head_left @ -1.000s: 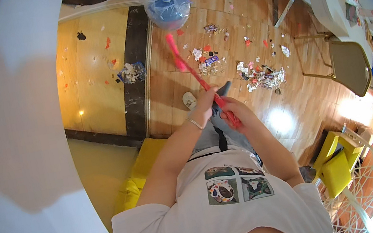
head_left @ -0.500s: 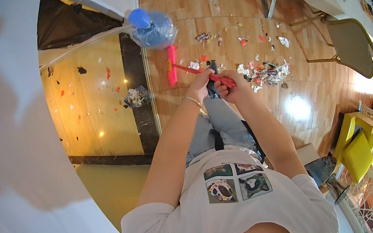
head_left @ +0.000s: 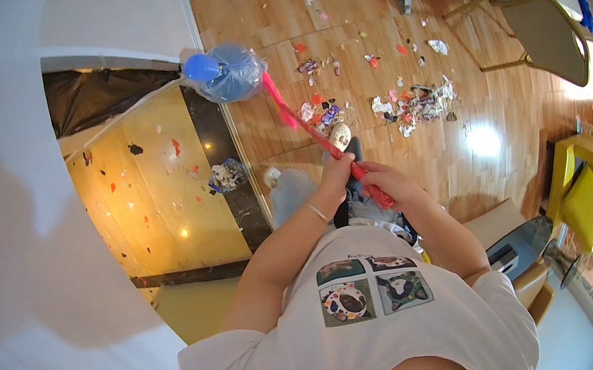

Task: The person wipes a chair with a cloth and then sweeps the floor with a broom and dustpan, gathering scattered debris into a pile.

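Broom [head_left: 314, 133], red and pink, reaches from the two hands toward the bottle [head_left: 239, 73], and its far end is at the bottle's right side; whether they touch, I cannot tell. The left hand [head_left: 337, 176] is closed around the stick on the part closer to the bottle, and the right hand [head_left: 390, 183] is wrapped around the same stick, farther from the bottle.

The first danger, in my judgement, is the bottle itself. It seems to stand upright (the blue cap leans outward, as tall things do in this view), so a push from the pink end toward the left could tip it. How much is inside I cannot see, so its weight is uncertain.

The second danger is the litter. One heap [head_left: 420, 105], to the right of the bottle and nearer to the person, has thin, loose pieces, and a quick stroke could scatter them. A bundle [head_left: 226, 175] of scraps lies on the person's side of the bottle, and a stroke which goes wide could break it apart. Also, one shoe [head_left: 340, 135] appears close beside the stick, so a careless pull could strike it.
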Available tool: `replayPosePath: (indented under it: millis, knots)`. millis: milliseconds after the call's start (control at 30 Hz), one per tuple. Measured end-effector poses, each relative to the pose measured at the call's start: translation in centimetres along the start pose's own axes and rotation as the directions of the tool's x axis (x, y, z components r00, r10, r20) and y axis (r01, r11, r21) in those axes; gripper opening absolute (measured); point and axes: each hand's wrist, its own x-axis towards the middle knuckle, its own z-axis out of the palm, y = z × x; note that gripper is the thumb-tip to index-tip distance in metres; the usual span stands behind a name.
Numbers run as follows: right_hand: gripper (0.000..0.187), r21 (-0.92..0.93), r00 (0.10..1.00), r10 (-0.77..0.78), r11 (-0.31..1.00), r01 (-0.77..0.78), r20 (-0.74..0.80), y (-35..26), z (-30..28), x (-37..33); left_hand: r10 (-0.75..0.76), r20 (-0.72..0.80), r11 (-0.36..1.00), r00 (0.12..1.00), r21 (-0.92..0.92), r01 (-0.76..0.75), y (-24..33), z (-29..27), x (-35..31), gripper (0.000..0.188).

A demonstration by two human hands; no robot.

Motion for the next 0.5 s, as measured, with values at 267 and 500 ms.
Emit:
replayPosePath:
  millis: [267,500]
  knots:
    - [0.017,0.2,0.977,0.092,0.978,-0.054,-0.191,2.0,4.3,3.2,-0.301,0.274,0.952,0.914,0.145,0.27,2.2,-5.3,3.0,0.013]
    - [0.043,-0.051,0.922,-0.218,0.976,0.213,-0.321,7.2,11.7,1.2,-0.333,0.264,0.909,0.905,0.346,0.233,6.2,-8.2,-1.2,0.004]
